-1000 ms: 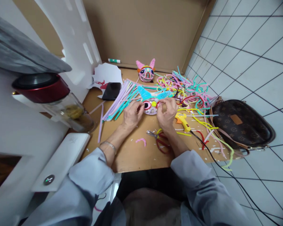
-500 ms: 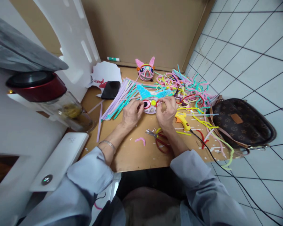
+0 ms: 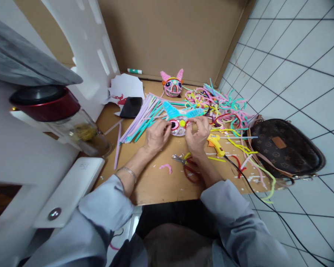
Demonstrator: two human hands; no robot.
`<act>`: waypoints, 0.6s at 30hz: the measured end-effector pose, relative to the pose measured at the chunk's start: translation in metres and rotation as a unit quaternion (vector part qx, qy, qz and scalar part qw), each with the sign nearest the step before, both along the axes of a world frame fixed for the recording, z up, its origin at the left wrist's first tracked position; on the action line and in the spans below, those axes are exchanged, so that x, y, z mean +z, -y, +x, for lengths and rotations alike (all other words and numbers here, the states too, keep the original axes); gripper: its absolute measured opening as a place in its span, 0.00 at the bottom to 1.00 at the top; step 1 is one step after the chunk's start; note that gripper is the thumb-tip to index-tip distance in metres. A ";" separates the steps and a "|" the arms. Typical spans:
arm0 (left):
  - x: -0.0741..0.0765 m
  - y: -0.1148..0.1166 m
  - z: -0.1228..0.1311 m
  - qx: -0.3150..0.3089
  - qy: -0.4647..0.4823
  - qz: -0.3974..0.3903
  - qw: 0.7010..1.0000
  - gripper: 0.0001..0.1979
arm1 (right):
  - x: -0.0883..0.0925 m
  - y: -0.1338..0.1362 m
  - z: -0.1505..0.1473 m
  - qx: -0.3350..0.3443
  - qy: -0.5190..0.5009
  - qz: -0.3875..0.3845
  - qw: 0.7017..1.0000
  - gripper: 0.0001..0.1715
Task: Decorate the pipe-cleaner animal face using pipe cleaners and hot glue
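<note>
The left hand (image 3: 156, 135) pinches, between thumb and fingertips, the near-left edge of a small fuzzy animal face (image 3: 179, 130) with light blue ears, a round yellow nose and a pink-ringed black eye, while the right hand (image 3: 197, 136) grips its opposite edge, its fingers covering much of that side. The face sits between the two hands, above the middle of a brown tabletop (image 3: 156, 189). Just beyond it stands a finished-looking pink-eared fuzzy figure (image 3: 173, 85). A fan of straight lilac and teal fuzzy stems (image 3: 143, 115) lies beyond the left hand, near a black phone (image 3: 131, 107); a multicoloured tangle of bent fuzzy stems (image 3: 222, 107) spreads beyond the right. Beside the right hand lies a yellow glue gun (image 3: 216, 145) with a black cord. Red-handled metal scissors (image 3: 183, 160) lie nearer the person, partly behind the right forearm, beside a curved pink fuzzy scrap (image 3: 166, 167).
</note>
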State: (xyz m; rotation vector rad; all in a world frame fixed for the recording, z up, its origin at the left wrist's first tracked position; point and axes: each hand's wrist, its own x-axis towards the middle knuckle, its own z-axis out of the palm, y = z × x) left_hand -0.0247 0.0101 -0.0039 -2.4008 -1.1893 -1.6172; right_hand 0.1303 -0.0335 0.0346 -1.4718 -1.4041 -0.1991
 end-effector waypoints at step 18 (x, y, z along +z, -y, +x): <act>0.001 0.002 0.000 -0.004 -0.014 0.009 1.000 0.10 | -0.027 -0.034 0.015 0.073 -0.412 -0.097 0.903 0.17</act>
